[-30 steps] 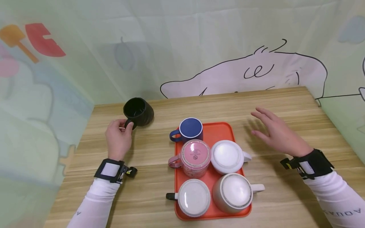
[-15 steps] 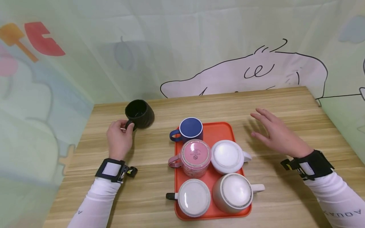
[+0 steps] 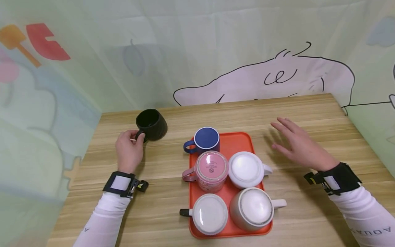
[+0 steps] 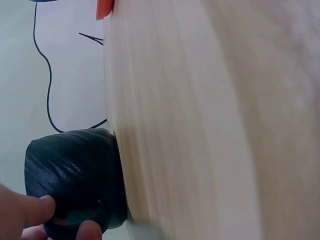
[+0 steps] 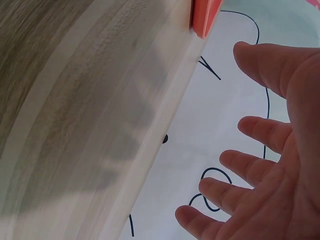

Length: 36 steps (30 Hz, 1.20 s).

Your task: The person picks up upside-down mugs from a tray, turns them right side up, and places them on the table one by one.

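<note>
A black mug (image 3: 155, 127) stands upright at the table's back left, its opening facing up. My left hand (image 3: 129, 151) pinches its handle between thumb and fingers; the left wrist view shows the fingertips (image 4: 46, 206) on the handle of the dark mug (image 4: 75, 170). Over the right part of the table hovers my right hand (image 3: 303, 145), fingers spread, holding nothing. In the right wrist view its fingers (image 5: 260, 167) are apart, and their shadow falls on the tabletop.
An orange-red tray (image 3: 236, 140) mid-table bears a blue mug (image 3: 206, 139), a pink mug (image 3: 212, 168), a white mug (image 3: 245, 169), a white mug with a black handle (image 3: 210, 214) and a cream mug (image 3: 254, 209). A printed curtain (image 3: 197, 51) hangs behind the wooden table (image 3: 166, 206).
The black mug has come slightly down and right in the head view, its handle still pinched by the left hand. My right hand stays nearly still.
</note>
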{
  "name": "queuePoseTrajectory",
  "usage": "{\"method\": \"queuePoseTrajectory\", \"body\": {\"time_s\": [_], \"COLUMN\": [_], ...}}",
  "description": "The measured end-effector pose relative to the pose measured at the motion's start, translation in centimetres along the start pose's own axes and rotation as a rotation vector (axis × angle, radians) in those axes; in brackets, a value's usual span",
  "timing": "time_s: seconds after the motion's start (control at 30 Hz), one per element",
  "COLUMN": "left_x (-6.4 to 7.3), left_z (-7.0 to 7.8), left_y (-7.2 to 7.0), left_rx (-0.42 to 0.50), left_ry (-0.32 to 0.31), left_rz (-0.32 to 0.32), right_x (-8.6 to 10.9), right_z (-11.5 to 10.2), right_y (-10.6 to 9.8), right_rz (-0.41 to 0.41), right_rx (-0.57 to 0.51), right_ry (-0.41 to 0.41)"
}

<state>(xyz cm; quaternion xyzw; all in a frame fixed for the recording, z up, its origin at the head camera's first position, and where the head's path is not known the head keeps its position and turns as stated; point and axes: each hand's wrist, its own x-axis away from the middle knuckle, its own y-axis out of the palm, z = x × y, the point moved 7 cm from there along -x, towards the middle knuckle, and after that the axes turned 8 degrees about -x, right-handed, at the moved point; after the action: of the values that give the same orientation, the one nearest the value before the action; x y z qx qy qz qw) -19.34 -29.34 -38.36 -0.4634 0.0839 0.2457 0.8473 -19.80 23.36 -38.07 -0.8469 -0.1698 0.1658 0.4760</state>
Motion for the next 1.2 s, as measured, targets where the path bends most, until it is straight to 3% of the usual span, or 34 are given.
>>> {"method": "queuePoseTrajectory", "body": {"time_s": [0.57,0.8,0.93,1.03,1.2], "left_x": [0.7,1.5,2.0,2.5,3.8], "left_z": [-0.1,0.3,1.3,2.4,4.5], "left_y": [-0.3,-1.6,-2.5,-3.0,-3.3], "left_rx": [0.005,-0.035,-0.043,-0.038,-0.056], "left_ry": [-0.009,-0.021,0.037,0.114,0.258], "left_rz": [-0.037,-0.018,0.026,0.048,0.017], "right_x": [0.5,0.9,1.4,1.7,2.2], "right_z": [0.2,-0.9,-1.9,-2.7,-3.8], "right_y": [0.2,-0.5,-0.7,-0.7,-0.6], "right_rz": [-0.04,-0.029,-0.056,-0.07,-0.086], "right_rx": [-0.004,-0.039,-0.062,-0.088,-0.126], "right_ry": [0.044,0.011,0.0,-0.011,-0.052]}}
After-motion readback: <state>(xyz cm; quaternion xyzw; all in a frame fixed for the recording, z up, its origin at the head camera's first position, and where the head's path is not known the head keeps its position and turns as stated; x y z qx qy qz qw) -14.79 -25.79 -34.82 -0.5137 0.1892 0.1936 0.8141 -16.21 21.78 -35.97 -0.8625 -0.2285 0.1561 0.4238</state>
